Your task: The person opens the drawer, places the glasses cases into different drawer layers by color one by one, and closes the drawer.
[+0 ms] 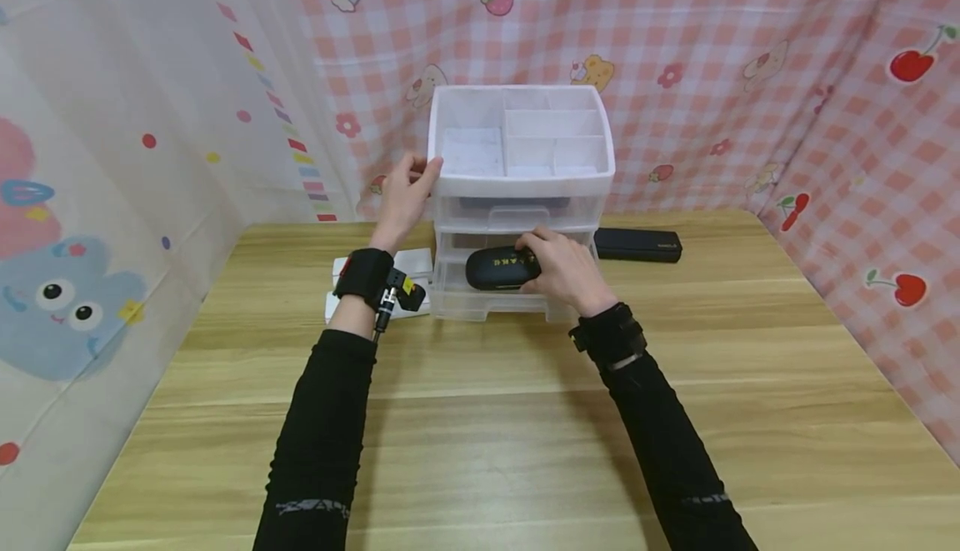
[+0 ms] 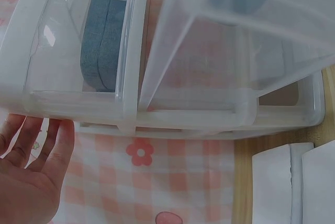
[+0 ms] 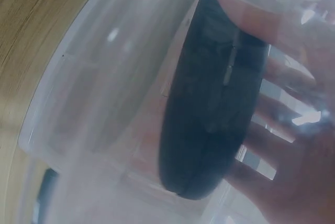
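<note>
A white plastic drawer organizer (image 1: 521,184) with clear drawers stands at the back of the table. One lower clear drawer (image 1: 457,305) is pulled out towards me. My right hand (image 1: 566,270) grips a black glasses case (image 1: 487,269) with small yellow lettering, over that drawer. Through the clear plastic in the right wrist view, the thumb and fingers lie along the case (image 3: 209,98). My left hand (image 1: 405,201) rests its fingertips against the organizer's upper left side, holding nothing. A blue-grey fabric case (image 2: 103,41) lies inside the upper drawer in the left wrist view.
White boxes (image 1: 412,262) lie on the table left of the organizer, partly behind my left wrist. To its right is a long black case (image 1: 637,245). The organizer's top tray (image 1: 504,113) has several compartments. A pink checked curtain (image 1: 697,117) hangs close behind.
</note>
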Action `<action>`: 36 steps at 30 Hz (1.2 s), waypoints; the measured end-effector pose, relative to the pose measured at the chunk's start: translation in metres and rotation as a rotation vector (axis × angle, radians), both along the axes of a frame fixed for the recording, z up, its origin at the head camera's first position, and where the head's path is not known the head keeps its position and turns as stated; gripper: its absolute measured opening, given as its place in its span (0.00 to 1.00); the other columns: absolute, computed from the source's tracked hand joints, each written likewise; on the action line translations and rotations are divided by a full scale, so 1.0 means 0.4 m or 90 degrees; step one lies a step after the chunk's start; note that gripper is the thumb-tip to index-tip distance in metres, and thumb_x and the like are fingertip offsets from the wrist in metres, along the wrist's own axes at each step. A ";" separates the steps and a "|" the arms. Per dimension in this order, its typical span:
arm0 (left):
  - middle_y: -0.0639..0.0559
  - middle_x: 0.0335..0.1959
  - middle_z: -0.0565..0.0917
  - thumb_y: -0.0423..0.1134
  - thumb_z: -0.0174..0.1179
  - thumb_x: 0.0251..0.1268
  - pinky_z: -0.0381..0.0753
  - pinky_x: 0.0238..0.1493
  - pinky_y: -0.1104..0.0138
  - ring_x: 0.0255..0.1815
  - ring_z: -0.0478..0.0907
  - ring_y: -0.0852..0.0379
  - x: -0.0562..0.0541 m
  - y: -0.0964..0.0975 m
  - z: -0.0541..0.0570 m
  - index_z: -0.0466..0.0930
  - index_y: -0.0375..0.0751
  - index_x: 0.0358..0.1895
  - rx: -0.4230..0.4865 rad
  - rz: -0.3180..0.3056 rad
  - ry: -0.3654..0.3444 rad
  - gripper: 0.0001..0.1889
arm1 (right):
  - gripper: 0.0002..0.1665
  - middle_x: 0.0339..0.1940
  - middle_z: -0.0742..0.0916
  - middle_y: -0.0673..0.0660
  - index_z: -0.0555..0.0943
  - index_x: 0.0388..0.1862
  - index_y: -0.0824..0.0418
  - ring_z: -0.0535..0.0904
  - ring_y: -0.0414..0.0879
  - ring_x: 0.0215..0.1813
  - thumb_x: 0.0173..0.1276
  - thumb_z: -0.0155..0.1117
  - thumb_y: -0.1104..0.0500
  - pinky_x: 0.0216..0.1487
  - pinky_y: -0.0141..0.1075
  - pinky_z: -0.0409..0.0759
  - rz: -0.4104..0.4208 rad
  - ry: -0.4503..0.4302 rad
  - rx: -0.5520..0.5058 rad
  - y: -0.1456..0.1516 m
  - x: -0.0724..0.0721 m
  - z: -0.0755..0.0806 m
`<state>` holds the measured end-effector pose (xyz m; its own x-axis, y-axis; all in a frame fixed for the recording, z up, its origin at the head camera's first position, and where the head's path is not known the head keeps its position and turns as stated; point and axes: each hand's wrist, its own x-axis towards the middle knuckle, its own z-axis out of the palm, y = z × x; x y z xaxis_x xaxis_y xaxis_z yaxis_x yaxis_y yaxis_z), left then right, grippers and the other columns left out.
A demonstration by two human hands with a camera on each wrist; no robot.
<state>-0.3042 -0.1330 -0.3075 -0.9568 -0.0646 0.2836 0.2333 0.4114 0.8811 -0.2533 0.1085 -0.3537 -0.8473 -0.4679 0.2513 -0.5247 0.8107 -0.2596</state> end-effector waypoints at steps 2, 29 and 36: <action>0.40 0.49 0.79 0.54 0.51 0.70 0.76 0.45 0.66 0.47 0.76 0.50 0.000 -0.001 0.000 0.73 0.36 0.52 -0.001 0.004 0.000 0.23 | 0.35 0.49 0.81 0.58 0.78 0.53 0.58 0.80 0.55 0.44 0.45 0.81 0.54 0.43 0.47 0.80 -0.006 -0.010 0.006 -0.001 -0.001 0.002; 0.40 0.51 0.78 0.54 0.50 0.70 0.77 0.50 0.62 0.49 0.75 0.50 -0.001 -0.002 0.000 0.72 0.36 0.53 0.004 -0.013 -0.006 0.23 | 0.06 0.33 0.89 0.50 0.88 0.36 0.55 0.84 0.42 0.35 0.64 0.66 0.57 0.37 0.37 0.80 0.065 -0.066 -0.008 0.010 0.044 0.025; 0.40 0.49 0.78 0.54 0.50 0.70 0.76 0.47 0.65 0.48 0.75 0.50 0.002 -0.002 0.001 0.72 0.37 0.52 0.007 -0.010 -0.002 0.23 | 0.12 0.36 0.89 0.53 0.86 0.44 0.59 0.84 0.44 0.37 0.63 0.67 0.56 0.40 0.38 0.81 0.050 -0.086 -0.009 0.008 0.040 0.027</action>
